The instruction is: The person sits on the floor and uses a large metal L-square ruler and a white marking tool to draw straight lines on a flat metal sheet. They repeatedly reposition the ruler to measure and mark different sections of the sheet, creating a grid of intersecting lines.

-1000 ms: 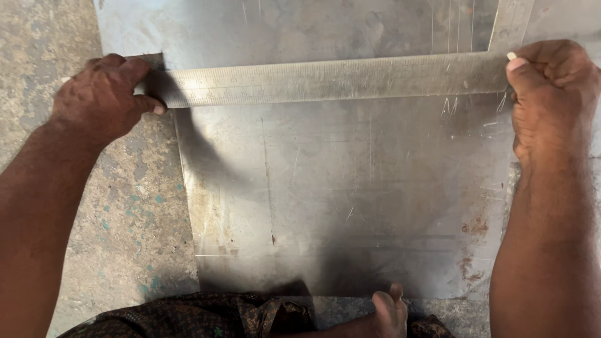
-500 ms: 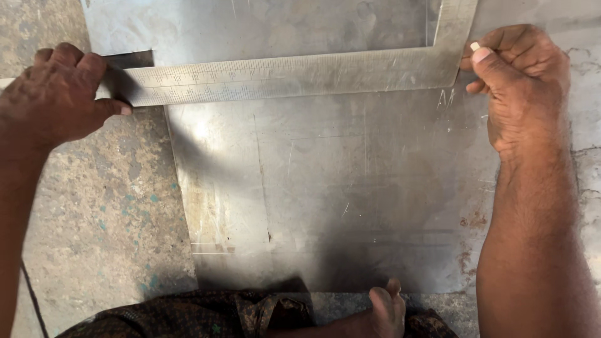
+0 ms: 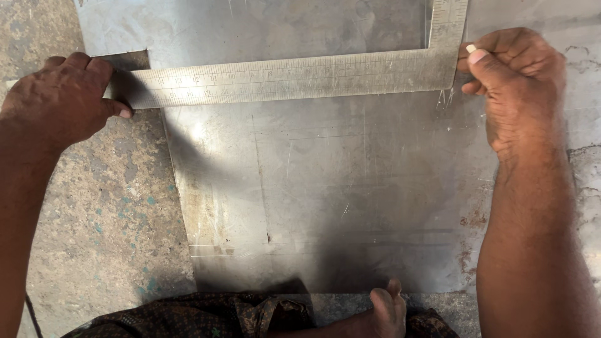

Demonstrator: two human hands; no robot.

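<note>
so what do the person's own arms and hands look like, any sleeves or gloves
Both are bare: no gloves, no sleeves, no watch or rings in view. The left hand and right hand show bare fingers, with forearms uncovered to the frame edge. The only clothing visible is dark patterned cloth at the bottom.

Both hands, left (image 3: pixel 59 103) and right (image 3: pixel 516 84), on steel square (image 3: pixel 294 78) over metal sheet (image 3: pixel 325 188).

Steel square (image 3: pixel 294 78) between the hands: dull silver-grey, fine dark graduation marks. Metal sheet (image 3: pixel 325 188) under it: grey, scratched, rust-brown specks near right forearm. White chalk bit (image 3: pixel 471 48) at right hand (image 3: pixel 516 87). Concrete floor (image 3: pixel 100 213) below left hand (image 3: pixel 59 100): mottled grey-tan, teal flecks.
</note>
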